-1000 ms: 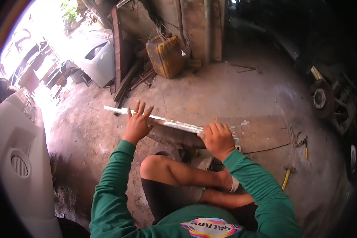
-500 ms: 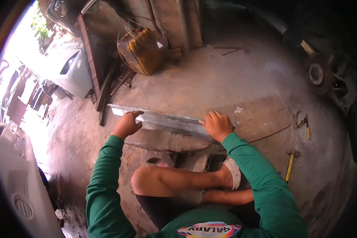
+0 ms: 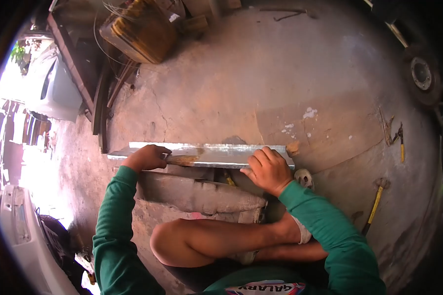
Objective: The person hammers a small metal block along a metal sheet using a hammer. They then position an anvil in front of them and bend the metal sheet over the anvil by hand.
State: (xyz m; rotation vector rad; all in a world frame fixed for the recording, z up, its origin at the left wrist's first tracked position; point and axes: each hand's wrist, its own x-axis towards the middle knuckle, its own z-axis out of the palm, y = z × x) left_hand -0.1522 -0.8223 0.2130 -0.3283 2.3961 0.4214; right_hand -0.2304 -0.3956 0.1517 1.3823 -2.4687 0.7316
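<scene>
A long bent strip of sheet metal [image 3: 221, 156], silvery with a rust-brown patch left of its middle, spans the space ahead of my crossed legs. My left hand [image 3: 147, 157] is closed on its near edge toward the left end. Near the right end, my right hand [image 3: 268, 169] pinches the same edge, thumb underneath. The strip's channel-like inner face is turned up toward me. Below it lies a worn grey-brown slab [image 3: 197, 193]. A short yellow handle [image 3: 229, 178] shows between slab and strip; its other end is hidden.
On the right lie a yellow-handled hammer [image 3: 374, 206] and a smaller yellow-handled tool [image 3: 402, 147]. A flat sheet [image 3: 325, 130] covers floor beyond my right hand. A rusty yellow container [image 3: 140, 32], leaning boards [image 3: 101, 105] and a car bumper [image 3: 27, 246] stand leftward.
The metal strip has gone from slanted to nearly level and rolled, so its inner channel and rusty patch now show. Both hands still hold it. The camera view has shifted.
</scene>
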